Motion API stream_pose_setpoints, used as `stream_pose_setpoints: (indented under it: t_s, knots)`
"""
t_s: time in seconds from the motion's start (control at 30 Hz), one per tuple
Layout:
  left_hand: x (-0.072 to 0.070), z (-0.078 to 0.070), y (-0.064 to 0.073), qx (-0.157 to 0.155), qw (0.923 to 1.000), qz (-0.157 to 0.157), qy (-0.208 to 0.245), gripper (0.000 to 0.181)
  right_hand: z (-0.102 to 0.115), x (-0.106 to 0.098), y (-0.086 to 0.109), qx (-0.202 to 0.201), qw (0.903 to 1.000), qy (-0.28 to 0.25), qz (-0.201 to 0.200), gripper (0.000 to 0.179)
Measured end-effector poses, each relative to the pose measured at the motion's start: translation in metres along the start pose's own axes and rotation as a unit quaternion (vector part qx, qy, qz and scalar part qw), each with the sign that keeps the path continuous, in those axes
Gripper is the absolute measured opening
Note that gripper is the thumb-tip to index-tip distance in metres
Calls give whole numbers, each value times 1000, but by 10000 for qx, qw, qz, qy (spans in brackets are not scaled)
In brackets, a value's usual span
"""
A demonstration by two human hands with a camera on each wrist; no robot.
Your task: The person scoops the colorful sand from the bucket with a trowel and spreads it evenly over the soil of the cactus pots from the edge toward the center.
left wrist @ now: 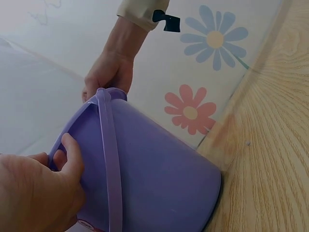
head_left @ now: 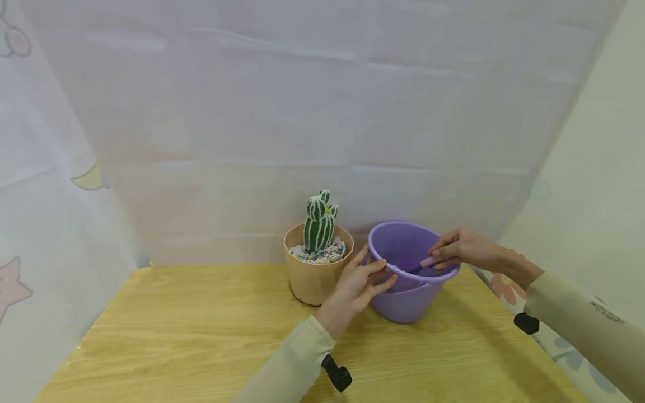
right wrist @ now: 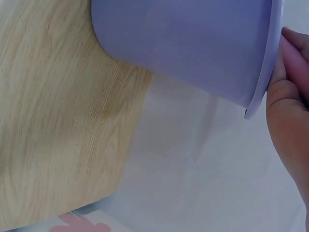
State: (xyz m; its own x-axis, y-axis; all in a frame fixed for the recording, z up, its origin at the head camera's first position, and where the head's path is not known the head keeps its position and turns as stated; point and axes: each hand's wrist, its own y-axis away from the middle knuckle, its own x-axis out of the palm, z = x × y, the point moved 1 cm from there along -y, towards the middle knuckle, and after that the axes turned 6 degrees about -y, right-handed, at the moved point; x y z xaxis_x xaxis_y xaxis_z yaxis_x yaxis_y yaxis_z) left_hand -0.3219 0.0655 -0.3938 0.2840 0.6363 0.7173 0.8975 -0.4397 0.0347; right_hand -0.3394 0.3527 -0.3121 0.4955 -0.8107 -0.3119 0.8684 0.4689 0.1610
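Beige cloth sleeves (head_left: pixel 579 327) extend over the yellow wood-grain table (head_left: pixel 201 336), where a round purple plastic bucket (head_left: pixel 403 307) stands. Left hand (head_left: pixel 355 285) grips its rim (head_left: pixel 403 224), apparently steadying it; right hand (head_left: pixel 466 246) pinches a slim pink handle (head_left: pixel 428 262) angled inside.

- Words, numbers or brand names: none can be read in any of the three views.
- Purple bucket (head_left: pixel 403 307): a small red-and-white label (left wrist: pixel 87 224) shows on its side in the left wrist view, close beside the handle (left wrist: pixel 112 164); the print is too small to make out.
- Right sleeve (head_left: pixel 574 319): a dark mark (head_left: pixel 607 311), too blurred to tell lettering from decoration.
- Pale wall sheet (left wrist: pixel 72 36): faint lines (left wrist: pixel 47 11) at upper left, illegible, perhaps only drawing.
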Motion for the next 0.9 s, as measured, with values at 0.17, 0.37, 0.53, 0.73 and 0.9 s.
stream_pose_setpoints:
  t_s: [0.17,0.37,0.53,0.73,0.9]
  knots:
    - [0,0,-1,37,10000,-3,23,75,-2,-3,2,-172,9973,-699,111,31]
    - [0,-1,-1,54,10000,-28,38,76,-4,-7,5,-456,9904,-1284,254,32]
    - [1,1,-2,77,10000,15,16,75,-6,-9,11,-504,9817,-1813,286,32]
    - [1,2,-1,71,10000,13,-29,74,-8,-8,17,-451,9686,-2436,227,26]
    - [-1,3,-1,80,10000,-36,-45,75,-6,-7,23,-482,9659,-2540,168,31]
